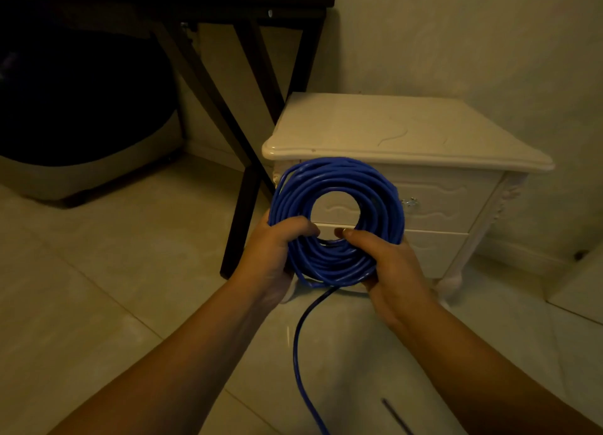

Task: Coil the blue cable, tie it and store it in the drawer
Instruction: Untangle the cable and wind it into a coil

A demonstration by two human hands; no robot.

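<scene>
Left hand (277, 248): clamped on the lower left arc of the blue cable (339, 177); fingers curled round the bundled turns, thumb laid over the front face and pointing toward the right hand
Right hand (388, 265): clamped on the lower right arc of the same coil; fingers wrapped behind the turns, thumb flat on the front face and pointing toward the left hand
Thumb tips: near each other at the lower edge of the coil's hole, not touching
Blue cable: wound into a round coil of many turns with an open centre; held upright in the air between both hands, most of the ring rising above the thumbs
Loose length (297, 346): left the bottom of the coil between the two wrists, hung down and trailed over the floor (114, 271) between the forearms, out of the lower edge of the view
Bedside cabinet (391, 131): white, stood on the floor beyond both hands, directly behind the coil
Upper drawer (456, 203): closed; part of its front showed through the coil's hole
Knob (410, 202): on the upper drawer, just right of the coil and above the right hand
Lower drawer (437, 252): closed, beyond the right hand
Table (248, 76): dark, beyond and left of the left hand, its legs just beside the cabinet
Dark strip (396, 416): thin, lying on the floor beside the right forearm; too dim to identify
</scene>
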